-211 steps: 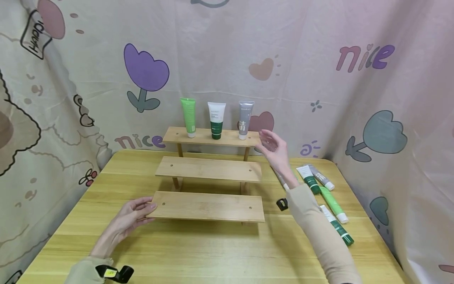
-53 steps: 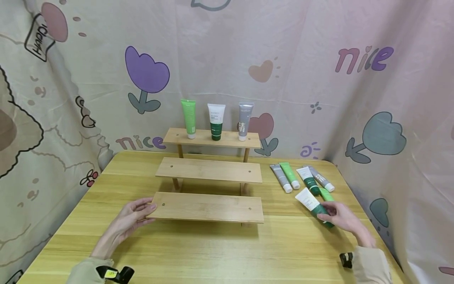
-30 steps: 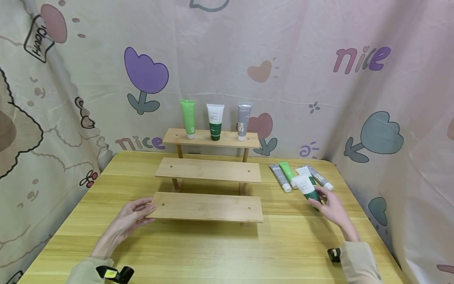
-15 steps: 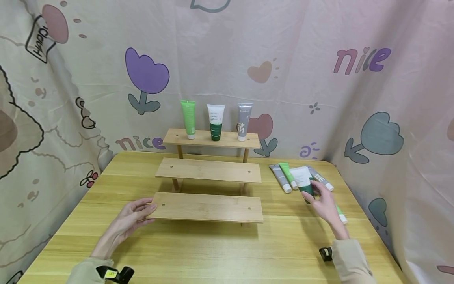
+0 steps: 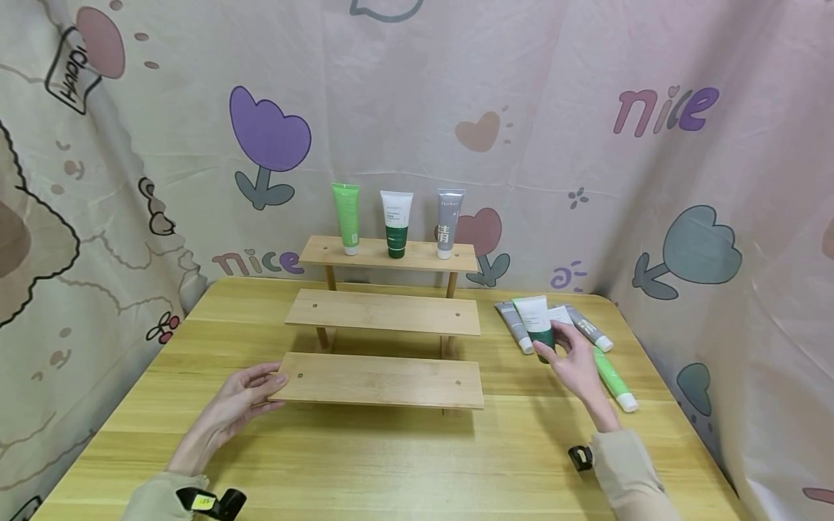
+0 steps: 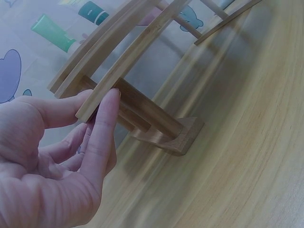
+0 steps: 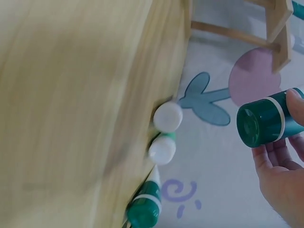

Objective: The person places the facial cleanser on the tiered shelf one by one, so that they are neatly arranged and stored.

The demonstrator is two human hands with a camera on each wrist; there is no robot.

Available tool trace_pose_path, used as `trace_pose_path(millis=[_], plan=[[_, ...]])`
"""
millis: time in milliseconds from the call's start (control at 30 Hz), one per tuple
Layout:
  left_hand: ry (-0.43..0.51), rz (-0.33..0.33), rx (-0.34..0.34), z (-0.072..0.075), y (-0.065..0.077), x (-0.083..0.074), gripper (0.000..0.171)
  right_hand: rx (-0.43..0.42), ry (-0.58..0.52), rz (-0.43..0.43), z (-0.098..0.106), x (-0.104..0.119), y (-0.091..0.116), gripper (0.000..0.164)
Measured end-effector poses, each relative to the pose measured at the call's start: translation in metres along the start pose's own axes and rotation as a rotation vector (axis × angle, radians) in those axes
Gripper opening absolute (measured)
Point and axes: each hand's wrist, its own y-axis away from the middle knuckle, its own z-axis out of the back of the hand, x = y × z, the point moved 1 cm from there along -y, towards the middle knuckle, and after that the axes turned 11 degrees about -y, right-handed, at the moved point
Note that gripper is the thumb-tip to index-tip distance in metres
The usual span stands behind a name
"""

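My left hand (image 5: 242, 394) pinches the left end of the lowest board of a three-tier wooden rack (image 5: 384, 380); the left wrist view shows thumb and fingers on the board's two faces. In my right hand (image 5: 576, 365) is a white-and-green squeeze tube (image 5: 534, 318), gripped near its dark green cap (image 7: 251, 124). It is nearly upright, cap down, raised off the table right of the rack. On the top board stand a green tube (image 5: 347, 217), another white-and-green tube (image 5: 396, 224) and a grey tube (image 5: 449, 224), all caps down.
Several tubes lie at the table's right: a grey one (image 5: 511, 323), a second grey one (image 5: 591, 329), a green one (image 5: 614, 380) and a white-and-green one (image 5: 560, 313) partly behind my right hand. Another green tube's white cap (image 7: 162, 150) shows in the right wrist view. A patterned curtain (image 5: 534, 65) surrounds the table.
My right hand came down from the top board to the tubes at the right, picked up a white-and-green one, then carried it leftward and tipped it upright. My left hand stayed put.
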Motion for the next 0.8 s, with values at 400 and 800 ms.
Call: trace_pose_path(millis=[400, 800], plan=[[-0.009, 0.011, 0.007, 0.0, 0.0, -0.001, 0.073, 0.037, -0.053, -0.107, -0.024, 0.016, -0.013, 0.051], [-0.015, 0.007, 0.007, 0.0, 0.0, 0.0, 0.072, 0.076, -0.118, -0.111, -0.047, 0.034, -0.03, 0.048]])
